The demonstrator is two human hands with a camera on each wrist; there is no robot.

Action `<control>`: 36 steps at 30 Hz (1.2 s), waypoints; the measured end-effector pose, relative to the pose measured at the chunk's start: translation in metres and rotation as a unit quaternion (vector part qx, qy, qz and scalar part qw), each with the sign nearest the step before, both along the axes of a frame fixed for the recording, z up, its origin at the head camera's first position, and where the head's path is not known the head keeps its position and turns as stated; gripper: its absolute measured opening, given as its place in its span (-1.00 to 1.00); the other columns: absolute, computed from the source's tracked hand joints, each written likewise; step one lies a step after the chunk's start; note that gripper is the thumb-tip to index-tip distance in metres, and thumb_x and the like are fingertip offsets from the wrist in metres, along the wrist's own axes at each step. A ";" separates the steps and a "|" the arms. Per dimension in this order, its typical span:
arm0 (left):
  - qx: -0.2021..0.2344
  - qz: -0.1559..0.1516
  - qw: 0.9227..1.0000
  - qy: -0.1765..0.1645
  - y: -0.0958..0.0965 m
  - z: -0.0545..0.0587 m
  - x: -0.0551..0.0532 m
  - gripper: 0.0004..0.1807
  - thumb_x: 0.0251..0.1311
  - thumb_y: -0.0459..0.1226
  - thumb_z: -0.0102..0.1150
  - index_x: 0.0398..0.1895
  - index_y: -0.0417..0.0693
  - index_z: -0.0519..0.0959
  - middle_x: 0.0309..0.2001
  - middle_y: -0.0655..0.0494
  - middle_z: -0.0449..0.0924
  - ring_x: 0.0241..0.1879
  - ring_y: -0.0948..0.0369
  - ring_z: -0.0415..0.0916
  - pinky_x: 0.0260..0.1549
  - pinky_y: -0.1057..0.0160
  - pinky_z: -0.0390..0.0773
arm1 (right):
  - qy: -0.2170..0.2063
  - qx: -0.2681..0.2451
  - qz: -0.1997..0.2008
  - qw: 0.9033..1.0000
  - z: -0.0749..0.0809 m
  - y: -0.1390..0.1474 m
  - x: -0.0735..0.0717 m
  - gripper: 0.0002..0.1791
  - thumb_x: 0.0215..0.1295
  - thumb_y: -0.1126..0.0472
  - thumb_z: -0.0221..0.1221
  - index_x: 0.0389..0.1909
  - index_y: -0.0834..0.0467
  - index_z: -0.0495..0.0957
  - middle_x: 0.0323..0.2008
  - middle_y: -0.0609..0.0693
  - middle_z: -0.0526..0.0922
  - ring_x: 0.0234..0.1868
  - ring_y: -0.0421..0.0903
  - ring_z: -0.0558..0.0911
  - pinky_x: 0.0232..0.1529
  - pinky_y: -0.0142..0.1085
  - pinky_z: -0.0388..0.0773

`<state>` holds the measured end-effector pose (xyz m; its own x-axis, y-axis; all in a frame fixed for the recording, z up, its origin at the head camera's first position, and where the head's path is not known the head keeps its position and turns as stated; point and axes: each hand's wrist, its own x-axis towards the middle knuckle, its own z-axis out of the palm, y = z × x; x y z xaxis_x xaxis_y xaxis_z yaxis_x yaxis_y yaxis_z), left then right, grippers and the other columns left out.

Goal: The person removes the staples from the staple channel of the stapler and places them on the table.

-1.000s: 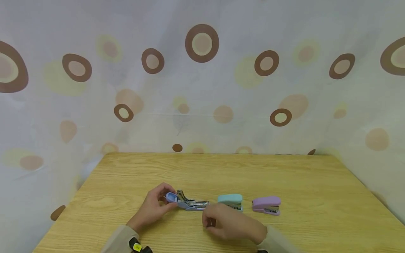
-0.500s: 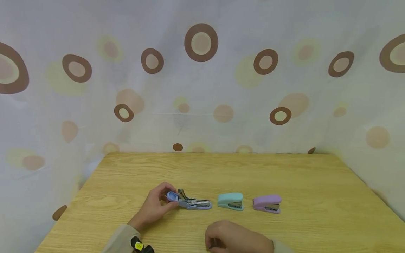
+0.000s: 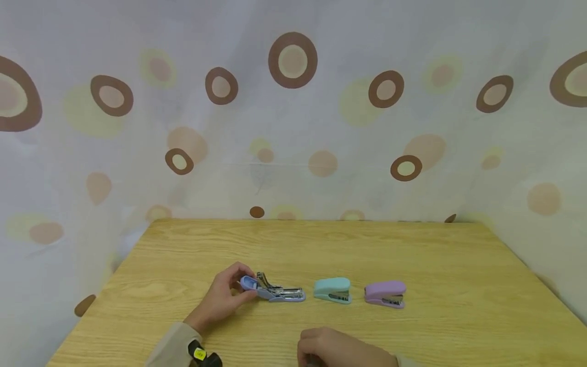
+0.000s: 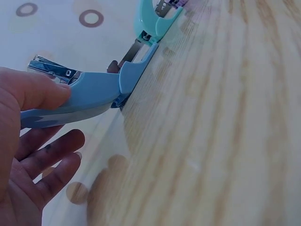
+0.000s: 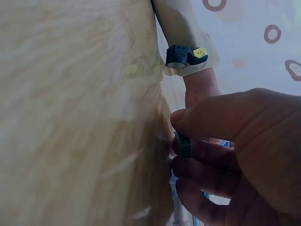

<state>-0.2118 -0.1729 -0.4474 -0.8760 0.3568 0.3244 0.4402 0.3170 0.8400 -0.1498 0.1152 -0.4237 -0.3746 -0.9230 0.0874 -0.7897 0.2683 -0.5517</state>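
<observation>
A blue stapler (image 3: 286, 298) lies folded wide on the table, its metal staple channel exposed. My left hand (image 3: 222, 295) pinches the stapler's raised top cover between thumb and fingers. In the left wrist view the thumb presses along that blue cover (image 4: 91, 89), while several fingers hang below it. Near the table's front edge is my right hand (image 3: 341, 349), apart from the stapler. Seen from the right wrist, its thumb and fingers pinch a short grey strip of staples (image 5: 184, 146). The stapler is mostly hidden behind the fingers there.
A mint green stapler (image 3: 332, 290) and a purple stapler (image 3: 385, 293) stand in a row to the right of the blue one. The wooden table (image 3: 458, 275) meets a patterned cloth backdrop (image 3: 293, 127) at its back edge.
My right hand has drawn back from the blue stapler's front end toward the table's near edge, uncovering the mint stapler. The left hand keeps its hold on the cover.
</observation>
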 end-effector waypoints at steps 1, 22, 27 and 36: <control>0.000 -0.001 1.000 0.000 0.000 0.000 0.000 -0.69 0.12 -0.35 0.33 -0.09 -0.10 0.48 -0.14 -0.02 0.61 -0.26 0.35 0.49 -0.28 0.35 0.55 | 0.004 0.001 0.000 1.000 0.000 0.000 0.000 -0.86 0.36 0.08 0.14 -0.33 0.04 0.57 -0.41 -0.20 0.50 -0.40 -0.53 0.30 -0.35 -0.69 0.36; -0.037 -0.030 0.998 -0.040 -0.002 0.003 0.001 -0.59 0.14 -0.27 0.32 0.03 -0.08 0.41 -0.04 -0.04 0.52 -0.29 0.31 0.49 -0.26 0.33 0.52 | 0.000 -0.014 -0.065 0.998 0.008 0.014 -0.002 -0.91 0.40 0.14 0.10 -0.32 -0.03 0.54 -0.37 -0.32 0.49 -0.39 -0.51 0.38 -0.38 -0.62 0.42; -0.047 -0.034 0.997 -0.054 -0.001 0.002 0.004 -0.56 0.17 -0.23 0.30 0.07 -0.08 0.39 0.00 -0.04 0.52 -0.24 0.27 0.51 -0.21 0.30 0.52 | 0.003 -0.032 -0.101 0.994 0.016 0.025 -0.004 -0.91 0.41 0.17 0.10 -0.32 -0.06 0.52 -0.34 -0.34 0.48 -0.38 -0.48 0.39 -0.37 -0.56 0.46; -0.070 -0.006 0.997 -0.030 0.001 0.013 0.000 -0.55 0.13 -0.20 0.34 0.06 0.09 0.42 0.03 0.13 0.52 -0.01 0.13 0.46 -0.05 0.21 0.48 | 0.104 -0.076 -0.142 0.981 0.029 0.048 -0.019 -0.88 0.32 0.23 0.20 -0.31 -0.07 0.47 -0.35 -0.31 0.49 -0.33 -0.43 0.43 -0.33 -0.47 0.51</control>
